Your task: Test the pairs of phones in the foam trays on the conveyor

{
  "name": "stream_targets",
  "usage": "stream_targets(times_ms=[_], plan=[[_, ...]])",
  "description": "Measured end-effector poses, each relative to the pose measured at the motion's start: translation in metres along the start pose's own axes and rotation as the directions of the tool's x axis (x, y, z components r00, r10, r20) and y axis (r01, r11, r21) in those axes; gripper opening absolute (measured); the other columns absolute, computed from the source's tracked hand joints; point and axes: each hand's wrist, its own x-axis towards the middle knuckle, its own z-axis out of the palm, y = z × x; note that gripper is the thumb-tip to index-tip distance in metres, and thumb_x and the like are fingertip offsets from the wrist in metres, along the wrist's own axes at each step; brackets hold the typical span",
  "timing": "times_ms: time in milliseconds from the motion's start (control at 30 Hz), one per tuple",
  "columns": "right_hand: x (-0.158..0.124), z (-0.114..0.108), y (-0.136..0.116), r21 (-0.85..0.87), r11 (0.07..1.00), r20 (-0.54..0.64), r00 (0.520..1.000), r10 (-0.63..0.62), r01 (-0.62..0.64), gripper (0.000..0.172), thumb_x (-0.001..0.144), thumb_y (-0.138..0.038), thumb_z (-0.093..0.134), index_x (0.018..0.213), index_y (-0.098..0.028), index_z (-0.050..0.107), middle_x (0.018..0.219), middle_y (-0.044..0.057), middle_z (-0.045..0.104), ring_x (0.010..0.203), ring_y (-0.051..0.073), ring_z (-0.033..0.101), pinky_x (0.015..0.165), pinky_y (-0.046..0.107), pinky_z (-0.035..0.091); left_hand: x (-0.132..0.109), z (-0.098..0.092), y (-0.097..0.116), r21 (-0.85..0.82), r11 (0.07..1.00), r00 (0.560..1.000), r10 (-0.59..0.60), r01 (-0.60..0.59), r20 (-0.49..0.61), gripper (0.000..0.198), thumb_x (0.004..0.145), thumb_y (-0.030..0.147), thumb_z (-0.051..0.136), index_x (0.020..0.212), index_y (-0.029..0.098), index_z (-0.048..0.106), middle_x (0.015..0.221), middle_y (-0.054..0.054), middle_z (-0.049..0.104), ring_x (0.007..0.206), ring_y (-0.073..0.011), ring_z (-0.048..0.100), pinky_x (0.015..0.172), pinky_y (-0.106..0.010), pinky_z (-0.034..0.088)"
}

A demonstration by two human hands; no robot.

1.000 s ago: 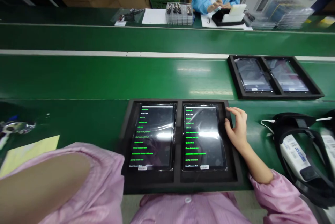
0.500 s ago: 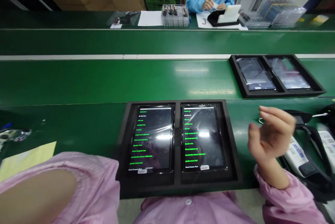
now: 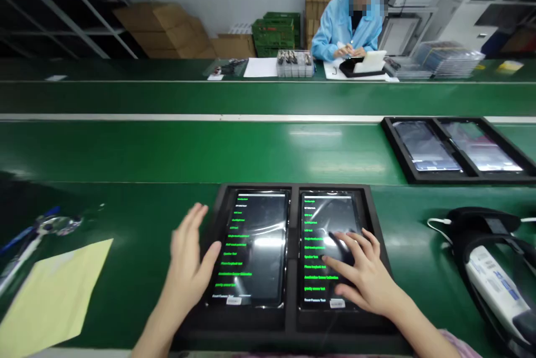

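Two tablets lie face up, side by side, in a black two-compartment tray (image 3: 292,268) in front of me. Green lines of text and a few white ones show on both dark screens. My left hand (image 3: 189,252) is at the left rim of the tray, fingers extended, thumb by the edge of the left tablet (image 3: 262,252). Nothing is in it. Over the right tablet (image 3: 330,218) spreads my right hand (image 3: 362,268), fingers apart, index fingertip at the screen near the text. Whether that fingertip touches the glass I cannot tell.
Another black tray (image 3: 456,148) with two tablets sits farther back on the right. A white-and-black handheld device (image 3: 498,285) with a cable lies at right. Yellow paper (image 3: 58,296) and a metal tool (image 3: 46,227) are at left. A co-worker in blue (image 3: 349,28) sits across the bench.
My right hand has moved left from beside the tray to over the right tablet. My left hand has come into view at the tray's left side. The camera view has tilted up.
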Motion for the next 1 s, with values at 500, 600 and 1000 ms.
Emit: stream_targets(times_ms=[500,600,1000], plan=[[0.015,-0.015,0.027,0.076,0.997,-0.234,0.972,0.004,0.014,0.036,0.11,-0.041,0.033,0.119,-0.02,0.061,0.123,0.012,0.053,0.111,0.03,0.05,0.105,0.051,0.027,-0.024,0.035,-0.026,0.021,0.957,0.938,-0.286,0.288,0.195,0.074,0.096,0.059,0.032,0.157,0.018,0.018,0.149,-0.018,0.037,0.139,-0.0358,0.036,0.11,-0.06,0.039],[0.02,-0.004,0.032,0.102,0.994,-0.191,0.98,0.05,-0.031,0.032,0.107,-0.033,0.034,0.117,-0.02,0.061,0.12,0.011,0.053,0.11,0.028,0.049,0.102,0.048,0.031,-0.025,0.035,-0.025,-0.01,0.96,0.951,-0.277,0.281,0.134,0.065,0.099,0.057,0.029,0.154,0.022,0.027,0.151,-0.015,0.037,0.14,-0.0335,0.035,0.112,-0.058,0.038],[0.014,0.003,0.025,0.047,0.999,0.038,0.999,-0.003,0.001,0.038,0.107,-0.052,0.04,0.122,-0.027,0.065,0.133,0.012,0.045,0.119,0.032,0.042,0.107,0.054,0.021,-0.011,0.022,-0.008,0.12,0.89,0.898,0.438,-0.441,0.05,0.033,0.101,0.028,0.038,0.13,0.022,0.053,0.113,-0.004,0.068,0.103,-0.0212,0.062,0.089,-0.033,0.044]])
